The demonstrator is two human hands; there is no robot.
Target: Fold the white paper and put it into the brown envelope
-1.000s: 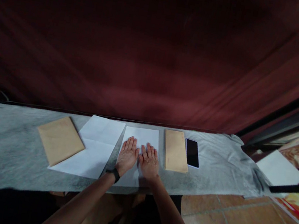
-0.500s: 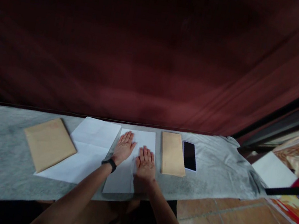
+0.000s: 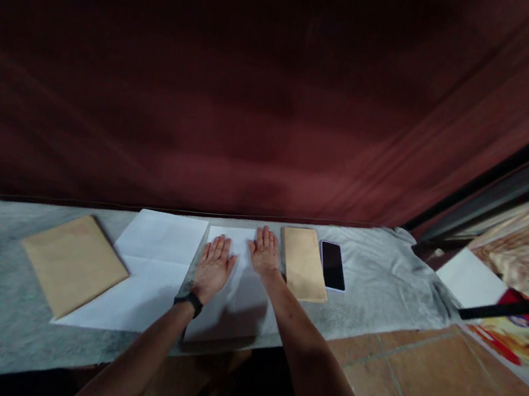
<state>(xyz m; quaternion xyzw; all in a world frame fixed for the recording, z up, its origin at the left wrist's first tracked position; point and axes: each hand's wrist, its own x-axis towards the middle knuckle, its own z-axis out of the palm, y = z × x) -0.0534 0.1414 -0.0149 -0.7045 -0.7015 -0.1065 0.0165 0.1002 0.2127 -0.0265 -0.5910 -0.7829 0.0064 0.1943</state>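
A white sheet of paper (image 3: 231, 311) lies lengthwise in front of me, near the middle of the narrow surface. My left hand (image 3: 213, 267) rests flat on its left side, fingers stretched out, with a black band on the wrist. My right hand (image 3: 265, 252) lies on the upper right part of the same sheet, palm down and fingers extended. Left of it is a larger white sheet with a crosswise crease (image 3: 155, 274), partly under a brown envelope (image 3: 75, 264). Close to my right hand lies a stack of narrower brown envelopes (image 3: 305, 263).
Beside the narrow envelopes is a dark-screened phone (image 3: 333, 265). A grey cloth (image 3: 371, 290) covers the long surface, which meets a dark red wall (image 3: 257, 122) at the back. On the right, a dark bar (image 3: 515, 306) crosses in front of a colourful printed box (image 3: 520, 335).
My right hand has slid away from me, up to the sheet's upper right part. My left hand has shifted slightly toward me on the paper. The camera view has tilted slightly.
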